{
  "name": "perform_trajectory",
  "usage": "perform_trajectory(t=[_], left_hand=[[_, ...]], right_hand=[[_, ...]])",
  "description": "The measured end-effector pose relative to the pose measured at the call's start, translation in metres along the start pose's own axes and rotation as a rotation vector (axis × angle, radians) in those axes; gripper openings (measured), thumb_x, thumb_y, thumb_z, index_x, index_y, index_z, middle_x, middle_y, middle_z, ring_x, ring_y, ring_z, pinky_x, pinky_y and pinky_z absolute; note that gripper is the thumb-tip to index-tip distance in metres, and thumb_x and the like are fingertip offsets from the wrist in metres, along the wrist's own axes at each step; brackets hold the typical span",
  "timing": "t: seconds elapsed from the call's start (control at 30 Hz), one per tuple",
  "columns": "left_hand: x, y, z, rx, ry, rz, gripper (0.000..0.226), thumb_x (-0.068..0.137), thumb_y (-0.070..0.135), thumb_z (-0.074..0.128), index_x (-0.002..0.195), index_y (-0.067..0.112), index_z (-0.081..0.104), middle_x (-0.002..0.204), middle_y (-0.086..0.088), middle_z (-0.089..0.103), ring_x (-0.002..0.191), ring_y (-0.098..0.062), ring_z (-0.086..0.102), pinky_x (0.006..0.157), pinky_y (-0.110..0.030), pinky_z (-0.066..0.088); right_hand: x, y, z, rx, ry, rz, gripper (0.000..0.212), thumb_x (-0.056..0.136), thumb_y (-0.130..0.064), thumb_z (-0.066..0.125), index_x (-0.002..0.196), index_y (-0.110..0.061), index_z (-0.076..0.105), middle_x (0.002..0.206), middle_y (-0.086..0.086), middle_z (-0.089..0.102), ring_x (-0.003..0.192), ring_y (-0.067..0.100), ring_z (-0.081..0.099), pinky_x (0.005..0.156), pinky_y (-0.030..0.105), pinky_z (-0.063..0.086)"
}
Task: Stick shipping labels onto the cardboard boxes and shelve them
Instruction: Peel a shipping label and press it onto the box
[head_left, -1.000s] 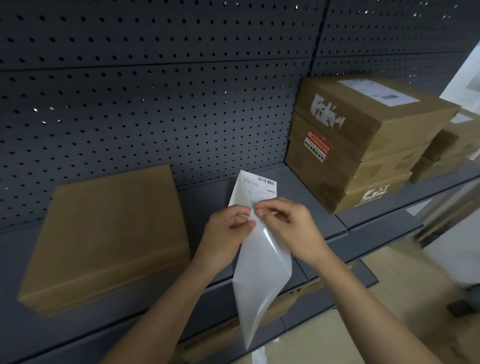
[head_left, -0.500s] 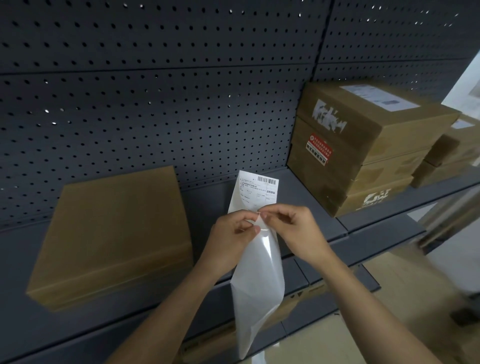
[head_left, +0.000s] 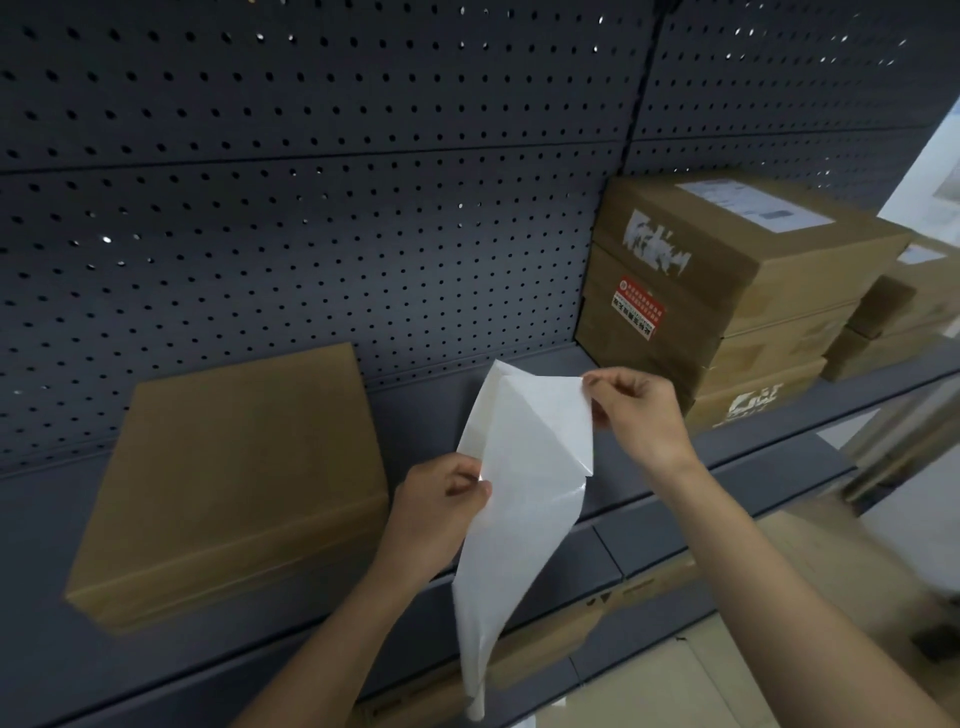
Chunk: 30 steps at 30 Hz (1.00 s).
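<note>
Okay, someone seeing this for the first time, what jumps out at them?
Centre frame, the left hand and right hand peel a white shipping label from its glossy backing sheet. Left on the grey metal shelf lies a plain flat cardboard box; right stands a stack of brown cardboard boxes.

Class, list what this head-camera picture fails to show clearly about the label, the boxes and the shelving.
- Shipping label: its print faces away in the head view; only a blank side shows.
- Red sticker on the stacked boxes: text too small.
- Boxes under the shelf: mostly hidden by the shelf and backing sheet.
- Far-right boxes: blurred, cut by the edge.
</note>
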<state>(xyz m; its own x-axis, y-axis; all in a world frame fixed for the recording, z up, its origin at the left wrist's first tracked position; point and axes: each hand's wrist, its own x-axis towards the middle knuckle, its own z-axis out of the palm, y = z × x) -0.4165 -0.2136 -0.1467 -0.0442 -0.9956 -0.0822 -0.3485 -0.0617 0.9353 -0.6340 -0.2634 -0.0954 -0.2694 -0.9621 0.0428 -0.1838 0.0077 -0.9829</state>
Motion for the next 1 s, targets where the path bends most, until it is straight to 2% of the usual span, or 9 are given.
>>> perform_trajectory(t=[0.07,0.17,0.27,0.4,0.5,0.6,0.8,0.9,1.0], left_hand=[[-0.003,-0.003,-0.004,0.003,0.004,-0.017,0.008,0.086,0.015,0.067,0.09,0.019,0.074,0.08,0.004,0.075,0.079,-0.016,0.072,0.081,-0.048,0.058],[-0.008,-0.005,-0.01,0.005,-0.012,-0.048,0.009,0.087,0.012,0.068,0.089,0.019,0.074,0.082,0.005,0.076,0.078,-0.013,0.072,0.081,-0.046,0.059],[-0.013,-0.009,-0.016,0.027,-0.022,-0.05,0.008,0.087,0.012,0.068,0.087,0.018,0.074,0.082,0.003,0.076,0.079,-0.014,0.072,0.081,-0.047,0.058],[-0.018,-0.013,-0.021,0.053,-0.007,-0.056,0.008,0.086,0.013,0.068,0.085,0.018,0.074,0.08,0.003,0.075,0.079,-0.015,0.071,0.081,-0.047,0.058],[-0.025,-0.013,-0.022,0.064,-0.017,-0.07,0.008,0.088,0.014,0.066,0.086,0.017,0.073,0.08,0.004,0.074,0.078,-0.012,0.071,0.08,-0.043,0.059],[-0.03,-0.015,-0.025,0.073,-0.033,-0.092,0.007,0.089,0.017,0.065,0.088,0.017,0.072,0.081,0.001,0.074,0.079,-0.017,0.071,0.078,-0.045,0.059],[-0.039,-0.017,-0.027,0.135,-0.058,-0.104,0.009,0.09,0.019,0.064,0.084,0.015,0.07,0.079,-0.002,0.071,0.078,-0.019,0.068,0.078,-0.042,0.057],[-0.044,-0.02,-0.03,0.158,-0.085,-0.103,0.011,0.089,0.02,0.063,0.082,0.014,0.068,0.081,-0.007,0.07,0.082,-0.024,0.068,0.079,-0.046,0.057],[-0.052,-0.025,-0.035,0.174,-0.116,-0.097,0.015,0.089,0.023,0.063,0.079,0.012,0.065,0.077,-0.003,0.069,0.076,-0.019,0.067,0.08,-0.045,0.057]], right_hand=[[0.007,-0.005,-0.004,0.012,0.049,0.004,0.013,0.094,-0.006,0.061,0.096,0.001,0.072,0.082,0.009,0.069,0.075,0.017,0.059,0.071,0.029,0.052],[0.016,-0.016,-0.011,0.023,0.143,0.005,0.012,0.094,-0.009,0.062,0.09,-0.009,0.073,0.079,-0.001,0.066,0.077,0.015,0.057,0.072,0.025,0.048],[0.024,-0.025,-0.017,0.058,0.203,-0.006,0.015,0.094,-0.013,0.063,0.084,-0.017,0.073,0.083,-0.001,0.068,0.082,0.017,0.058,0.08,0.029,0.048],[0.025,-0.04,-0.024,0.051,0.258,-0.059,0.014,0.096,-0.013,0.06,0.098,-0.008,0.073,0.09,0.003,0.068,0.077,0.01,0.058,0.071,0.019,0.047],[0.025,-0.049,-0.029,0.028,0.312,-0.106,0.014,0.097,-0.015,0.059,0.099,-0.011,0.072,0.089,-0.002,0.068,0.071,0.0,0.055,0.062,0.008,0.046],[0.024,-0.055,-0.032,0.049,0.36,-0.118,0.015,0.097,-0.015,0.058,0.101,-0.01,0.072,0.086,-0.006,0.066,0.072,-0.004,0.054,0.057,0.001,0.043],[0.018,-0.067,-0.033,0.134,0.415,-0.172,0.015,0.098,-0.016,0.058,0.102,-0.015,0.072,0.093,-0.012,0.067,0.084,-0.009,0.06,0.068,0.001,0.045],[0.016,-0.074,-0.031,0.204,0.422,-0.212,0.013,0.097,-0.016,0.059,0.096,-0.02,0.072,0.094,-0.009,0.069,0.091,-0.001,0.065,0.083,0.012,0.051],[0.014,-0.081,-0.027,0.302,0.418,-0.244,0.013,0.095,-0.016,0.06,0.093,-0.021,0.072,0.099,-0.004,0.071,0.099,0.005,0.067,0.086,0.016,0.051]])
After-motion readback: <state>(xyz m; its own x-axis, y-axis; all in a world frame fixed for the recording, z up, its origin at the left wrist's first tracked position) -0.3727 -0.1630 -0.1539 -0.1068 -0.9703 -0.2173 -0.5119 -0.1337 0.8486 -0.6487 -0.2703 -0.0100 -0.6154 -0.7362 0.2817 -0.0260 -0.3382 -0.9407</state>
